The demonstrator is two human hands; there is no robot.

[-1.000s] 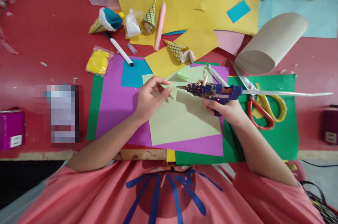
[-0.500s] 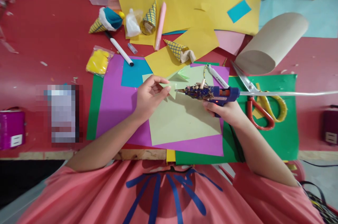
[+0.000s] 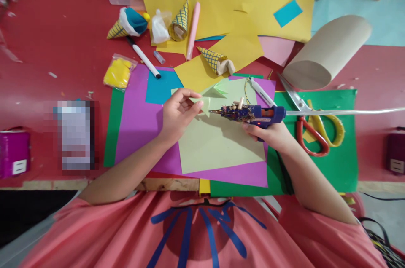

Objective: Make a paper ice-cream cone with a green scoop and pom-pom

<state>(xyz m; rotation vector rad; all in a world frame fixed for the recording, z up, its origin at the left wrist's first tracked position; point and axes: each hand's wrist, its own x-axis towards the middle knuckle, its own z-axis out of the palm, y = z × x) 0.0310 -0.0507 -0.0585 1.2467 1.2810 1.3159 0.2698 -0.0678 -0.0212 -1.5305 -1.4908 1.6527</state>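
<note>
It seems best to hold the small pale green paper piece (image 3: 206,108) still, fingertips clear of the nozzle (image 3: 216,111), and squeeze lightly. The left hand (image 3: 177,114) pinches that piece at its right, thumb against fingers; the right hand (image 3: 276,134) is wrapped around the glue gun (image 3: 268,115), nozzle pointing leftward from it, though whether it touches the paper is hard to tell.

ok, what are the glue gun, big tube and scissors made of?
Glue gun: blue body, slight sheen, likely plastic; shiny pointed nozzle looks metal.
Tube: matte beige, uniform, probably cardboard.
Scissors: shiny grey blades, likely steel; glossy red handle, maybe plastic.
</note>
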